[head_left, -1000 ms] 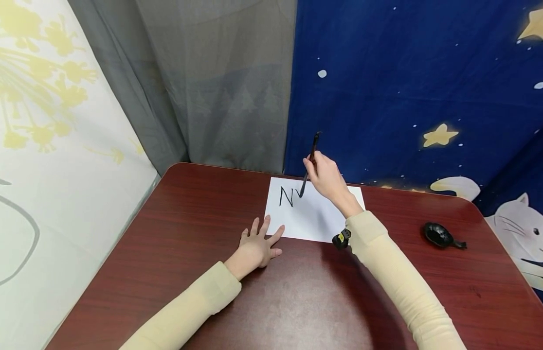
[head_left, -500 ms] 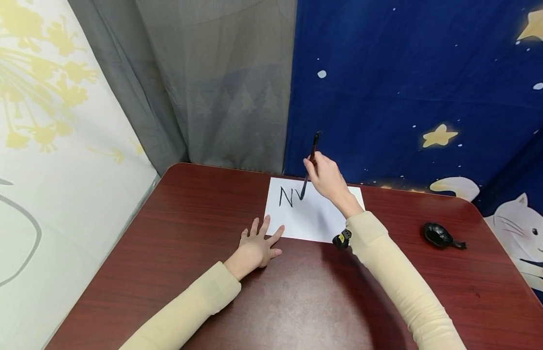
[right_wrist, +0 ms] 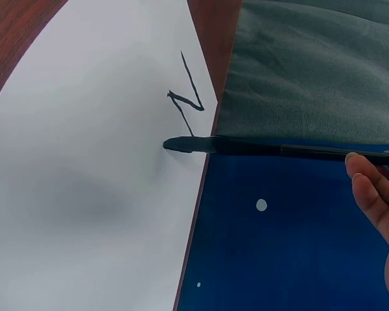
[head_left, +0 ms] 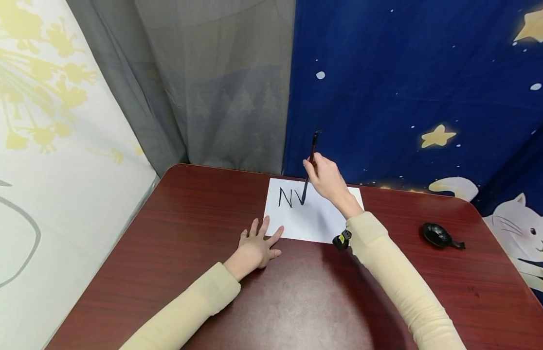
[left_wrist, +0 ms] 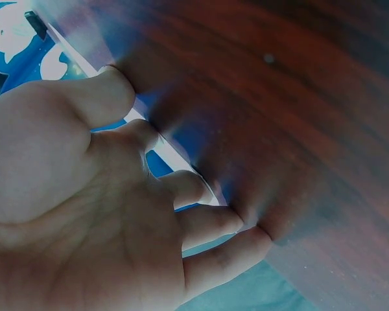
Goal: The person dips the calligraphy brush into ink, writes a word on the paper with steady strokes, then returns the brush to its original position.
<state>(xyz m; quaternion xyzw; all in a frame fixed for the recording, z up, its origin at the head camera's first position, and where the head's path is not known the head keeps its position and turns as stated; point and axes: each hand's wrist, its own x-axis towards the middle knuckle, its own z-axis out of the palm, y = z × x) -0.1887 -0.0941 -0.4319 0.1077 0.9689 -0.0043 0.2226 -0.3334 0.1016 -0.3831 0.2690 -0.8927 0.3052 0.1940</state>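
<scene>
My right hand point(head_left: 327, 179) grips a dark-handled writing brush point(head_left: 313, 146) near the middle of its handle, held almost upright. Its black tip meets a white sheet of paper point(head_left: 315, 221) by the table's far edge. Painted on the paper is a black letter N point(head_left: 285, 198), with a slanting stroke right of it ending at the tip. In the right wrist view the brush point(right_wrist: 246, 146) lies across the strokes, thumb and fingertips pinching its handle. My left hand point(head_left: 254, 249) rests with fingers spread, fingertips at the paper's near left corner; in the left wrist view the palm point(left_wrist: 84, 214) shows.
A small black dish point(head_left: 437, 235) with a short handle sits on the right of the reddish-brown table point(head_left: 201, 209). Behind the table hang a grey curtain point(head_left: 227, 97) and a blue star-patterned curtain point(head_left: 363, 97). A pale patterned cloth point(head_left: 48, 204) hangs on the left.
The brush tip has moved slightly down and right over the paper, and the stroke beside the N has grown longer. My left hand has stayed in place.
</scene>
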